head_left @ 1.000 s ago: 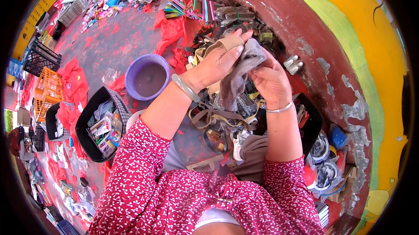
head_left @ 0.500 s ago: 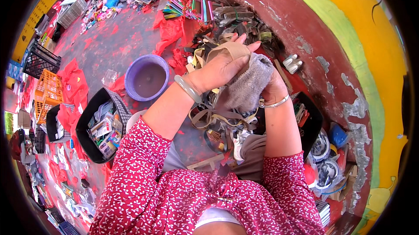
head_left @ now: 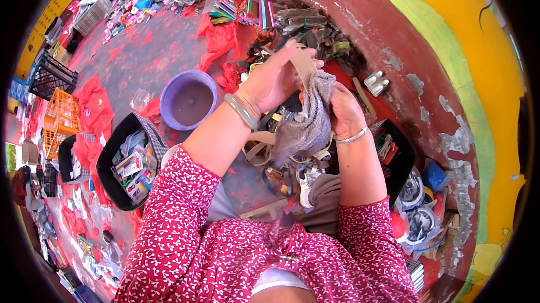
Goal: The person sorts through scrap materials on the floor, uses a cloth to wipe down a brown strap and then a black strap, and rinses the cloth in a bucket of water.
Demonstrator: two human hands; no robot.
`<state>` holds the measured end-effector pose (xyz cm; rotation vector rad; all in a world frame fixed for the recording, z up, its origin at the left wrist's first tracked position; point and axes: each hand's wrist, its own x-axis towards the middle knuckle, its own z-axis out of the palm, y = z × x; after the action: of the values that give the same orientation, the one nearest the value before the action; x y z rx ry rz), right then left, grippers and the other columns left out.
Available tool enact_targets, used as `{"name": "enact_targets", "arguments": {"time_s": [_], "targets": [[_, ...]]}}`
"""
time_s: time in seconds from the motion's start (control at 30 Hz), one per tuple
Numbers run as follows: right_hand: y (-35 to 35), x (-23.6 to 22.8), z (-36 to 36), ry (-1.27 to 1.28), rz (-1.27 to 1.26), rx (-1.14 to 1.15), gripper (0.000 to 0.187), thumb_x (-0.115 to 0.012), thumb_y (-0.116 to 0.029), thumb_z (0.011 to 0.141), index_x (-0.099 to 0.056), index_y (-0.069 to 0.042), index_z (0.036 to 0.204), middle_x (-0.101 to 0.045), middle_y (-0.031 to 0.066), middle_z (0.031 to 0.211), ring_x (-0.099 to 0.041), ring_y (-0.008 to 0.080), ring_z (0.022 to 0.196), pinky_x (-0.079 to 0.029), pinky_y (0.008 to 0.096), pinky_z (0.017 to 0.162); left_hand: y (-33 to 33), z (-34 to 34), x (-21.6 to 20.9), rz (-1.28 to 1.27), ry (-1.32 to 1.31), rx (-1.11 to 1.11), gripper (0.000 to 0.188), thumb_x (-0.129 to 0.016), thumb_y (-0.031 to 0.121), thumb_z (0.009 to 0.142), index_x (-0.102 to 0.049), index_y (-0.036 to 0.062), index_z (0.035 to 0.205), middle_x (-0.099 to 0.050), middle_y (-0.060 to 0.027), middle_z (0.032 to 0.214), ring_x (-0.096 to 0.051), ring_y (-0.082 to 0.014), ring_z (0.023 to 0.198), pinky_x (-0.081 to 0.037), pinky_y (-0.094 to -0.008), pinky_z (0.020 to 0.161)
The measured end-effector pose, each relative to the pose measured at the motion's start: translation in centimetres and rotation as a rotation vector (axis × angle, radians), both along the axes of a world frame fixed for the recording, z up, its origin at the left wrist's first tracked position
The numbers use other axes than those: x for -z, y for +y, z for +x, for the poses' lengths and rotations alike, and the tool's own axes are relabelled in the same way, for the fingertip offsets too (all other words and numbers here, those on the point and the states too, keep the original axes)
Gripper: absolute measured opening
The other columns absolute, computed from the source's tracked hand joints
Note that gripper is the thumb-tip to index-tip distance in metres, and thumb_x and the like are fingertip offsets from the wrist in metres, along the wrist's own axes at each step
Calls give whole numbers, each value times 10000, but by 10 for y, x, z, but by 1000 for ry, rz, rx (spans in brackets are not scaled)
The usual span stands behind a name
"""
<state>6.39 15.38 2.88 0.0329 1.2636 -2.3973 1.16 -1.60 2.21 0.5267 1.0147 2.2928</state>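
My left hand (head_left: 271, 82) is closed round a tan fabric strap (head_left: 304, 64), held up in front of me. A grey terry cloth (head_left: 308, 126), looking damp and worn, is wrapped against the strap and hangs down in folds. On its right side my right hand (head_left: 345, 113) grips the cloth, with some fingers hidden behind it. Another loop of tan strap (head_left: 257, 150) dangles below my left hand. Under both hands lies a tangle of straps and small items, partly covered by the cloth. To the left stands a purple basin (head_left: 163, 103) of murky water.
Black bins (head_left: 107, 176) with small goods stand left and right of my legs. An orange crate (head_left: 61, 114) is farther left. Bundled straps (head_left: 304, 20) and coloured sticks (head_left: 228, 10) lie ahead. A peeling red wall (head_left: 394, 38) curves along the right, with white shoes (head_left: 377, 82) beside it.
My left hand has turned and its raised fingers have curled round the strap. The cloth has gone from bunched up to hanging longer and narrower. My right hand has shifted slightly down.
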Motion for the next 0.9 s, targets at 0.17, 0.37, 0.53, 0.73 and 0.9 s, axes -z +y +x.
{"name": "enact_targets", "arguments": {"time_s": [0.17,0.37,0.53,0.73,0.9], "targets": [[-16,10,6,38,-86,63,203,-537,-168,890,-586,-4,998,-635,65,855,-625,159,724,-519,289,626,10,12,-13,33,-315,-114,419,-422,322,938,-478,-26,1164,-577,-196,1101,-568,-264,1022,-456,-368,891],[-33,-3,0,-101,112,30,192,-542,-148,885,-569,16,981,-628,77,823,-622,162,666,-526,291,586,8,18,-20,26,-163,-349,272,-454,229,927,-539,-24,979,-610,-203,1002,-602,-274,954,-492,-361,817],[-36,3,-3,-81,115,2,196,-559,-123,881,-571,33,998,-634,77,814,-623,143,663,-524,265,590,6,18,-19,103,-279,-365,294,-462,279,922,-543,-3,928,-632,-204,951,-613,-268,900,-471,-355,827],[-45,13,-1,19,159,-20,205,-567,-176,883,-610,23,911,-627,57,760,-584,125,587,-477,251,531,-1,12,-20,40,-334,-432,293,-466,300,915,-543,19,888,-648,-191,885,-616,-283,849,-464,-364,823],[-46,11,-1,10,185,-52,206,-539,-170,895,-613,20,919,-627,56,763,-583,123,595,-478,251,553,1,12,-15,53,-345,-516,272,-455,280,920,-534,26,865,-653,-181,867,-626,-279,830,-471,-359,794]]}}
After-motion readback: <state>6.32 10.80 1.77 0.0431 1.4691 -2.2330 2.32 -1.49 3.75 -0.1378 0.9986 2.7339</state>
